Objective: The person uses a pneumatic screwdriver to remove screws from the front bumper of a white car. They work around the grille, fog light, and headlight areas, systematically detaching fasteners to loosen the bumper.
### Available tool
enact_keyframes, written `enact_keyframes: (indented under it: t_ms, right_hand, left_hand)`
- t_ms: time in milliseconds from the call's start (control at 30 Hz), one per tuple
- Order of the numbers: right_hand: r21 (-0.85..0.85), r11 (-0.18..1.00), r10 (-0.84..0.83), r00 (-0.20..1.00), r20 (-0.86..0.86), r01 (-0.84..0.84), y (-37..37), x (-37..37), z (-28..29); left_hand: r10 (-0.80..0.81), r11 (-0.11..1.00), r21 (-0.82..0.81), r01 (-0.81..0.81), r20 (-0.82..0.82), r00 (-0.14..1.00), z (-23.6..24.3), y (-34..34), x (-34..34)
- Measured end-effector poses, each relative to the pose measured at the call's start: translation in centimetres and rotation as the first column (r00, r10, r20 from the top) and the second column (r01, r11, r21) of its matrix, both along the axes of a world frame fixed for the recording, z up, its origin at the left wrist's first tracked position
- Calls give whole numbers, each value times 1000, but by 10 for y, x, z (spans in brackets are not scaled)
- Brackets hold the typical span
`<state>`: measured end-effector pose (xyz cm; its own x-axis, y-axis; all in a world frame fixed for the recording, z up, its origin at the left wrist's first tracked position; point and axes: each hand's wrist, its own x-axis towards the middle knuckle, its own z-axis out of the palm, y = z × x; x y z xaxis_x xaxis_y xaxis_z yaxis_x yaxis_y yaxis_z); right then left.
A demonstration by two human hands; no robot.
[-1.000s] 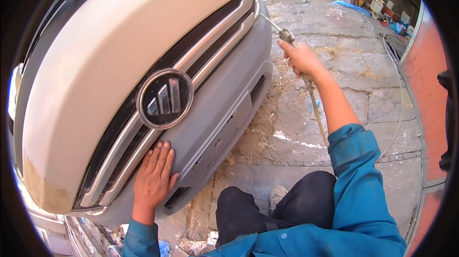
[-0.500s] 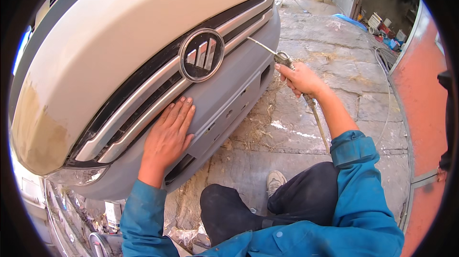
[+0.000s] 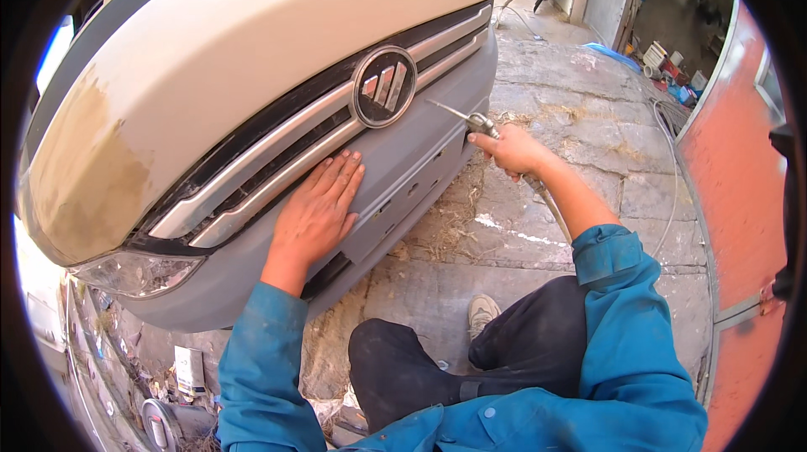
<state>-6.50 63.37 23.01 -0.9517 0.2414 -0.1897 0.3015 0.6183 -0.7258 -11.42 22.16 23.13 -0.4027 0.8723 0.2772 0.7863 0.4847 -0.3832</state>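
Note:
My left hand lies flat on the grey bumper of a vehicle, its fingertips just below the lower silver grille strip. My right hand is wrapped around an air blow gun with a long thin nozzle. The nozzle points left, its tip in front of the bumper just right of the round emblem; whether it touches I cannot tell. A hose runs from the gun down along my right forearm. Above the grille is a glossy beige panel with a brownish patch at its left.
Stone paving runs beneath my legs. An orange-red metal panel stands at the right, with a thin hose beside it. Clutter lies at the far right. At the lower left are a white container and a grey cylinder.
The blow gun's tip has shifted from the lower grille strip toward the emblem and down to the bumper. My left hand rests at about the same spot. The view has turned slightly.

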Motion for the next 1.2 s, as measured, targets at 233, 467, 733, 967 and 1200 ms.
enact_keyframes:
  t_ms: [233, 467, 733, 967, 1200]
  right_hand:
    - [-213, 941, 277, 960, 38, -263, -15, 15, -9]
    - [-379, 916, -123, 991, 49, 132, 41, 13, -38]
    - [-242, 927, 298, 955, 14, -286, -23, 31, 1]
    - [-30, 952, 305, 952, -17, -305, -63, 32, 28]
    - [-69, 948, 309, 950, -51, -312, -71, 26, 30]
  left_hand:
    - [16, 1000, -3, -16, 8, 1000, -6, 1, -5]
    - [80, 994, -74, -79, 9, 997, -1, 12, -2]
    - [-134, 989, -55, 139, 85, 987, 0, 50, -36]
    - [-100, 995, -25, 101, 40, 994, -6, 13, -13]
    - [181, 967, 169, -189, 63, 982, -80, -77, 94]
